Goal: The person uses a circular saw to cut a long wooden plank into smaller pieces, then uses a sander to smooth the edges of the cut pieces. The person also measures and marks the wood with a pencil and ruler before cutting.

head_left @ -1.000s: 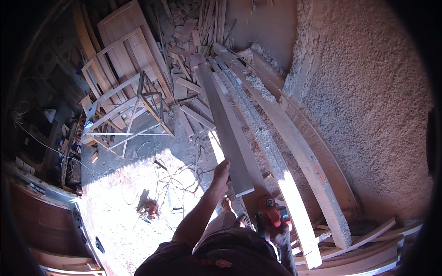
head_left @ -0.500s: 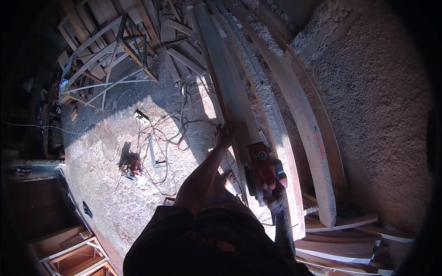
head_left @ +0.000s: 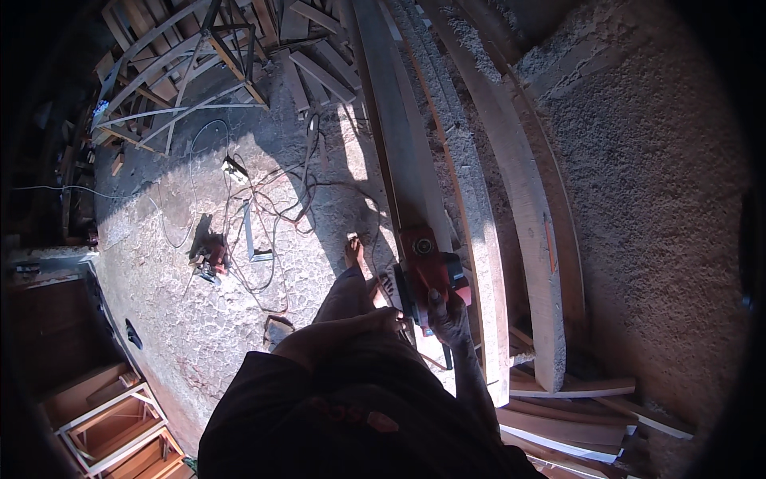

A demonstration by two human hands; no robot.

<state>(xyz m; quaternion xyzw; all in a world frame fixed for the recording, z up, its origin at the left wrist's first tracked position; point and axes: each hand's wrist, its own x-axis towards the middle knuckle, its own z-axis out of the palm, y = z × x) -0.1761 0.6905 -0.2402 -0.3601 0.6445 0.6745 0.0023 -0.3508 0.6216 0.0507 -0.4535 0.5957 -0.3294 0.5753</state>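
Observation:
A red and black power planer rests on a long wooden plank that runs away from me, at its near end. My right hand is closed round the planer's rear handle, thumb on top. Close to my body, my left hand is just left of the planer, by the plank's near left edge. Its fingers are in shadow, and I cannot tell whether they touch the plank or grip anything.
More long boards, dusted with shavings, lie to the right beside a rough wall. Cables, a metal square and another power tool lie on the floor at left. A wooden frame stands far left. My foot is left of the plank.
The planer and my right hand have shifted slightly back and left in view. My left hand has come back from farther along the plank's left edge to near my body.

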